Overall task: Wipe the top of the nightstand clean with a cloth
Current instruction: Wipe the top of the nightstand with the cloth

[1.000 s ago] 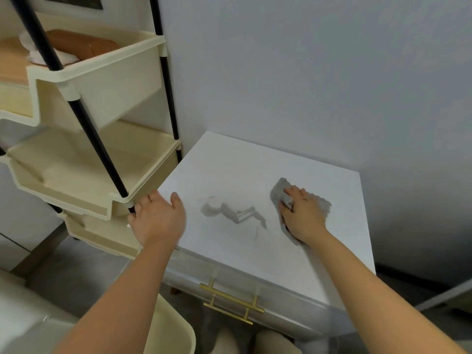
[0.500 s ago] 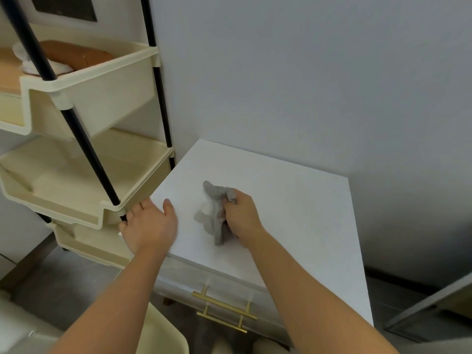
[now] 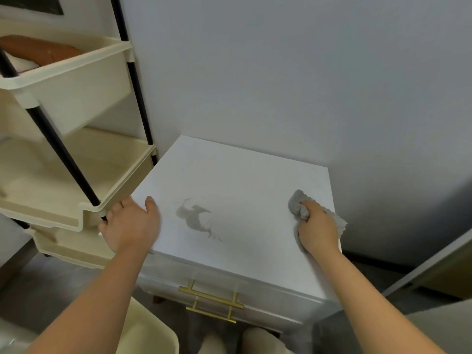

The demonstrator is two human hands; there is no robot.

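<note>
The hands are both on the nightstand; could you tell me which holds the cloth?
The right hand grips the grey cloth by the right edge; the left hand rests bare at the left.

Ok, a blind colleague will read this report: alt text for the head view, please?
A person's right hand grips a crumpled grey cloth at the right edge of a white nightstand top, with a grey smear unwiped nearer the left. The left hand rests on the front left corner, beside a cream shelf cart.
</note>
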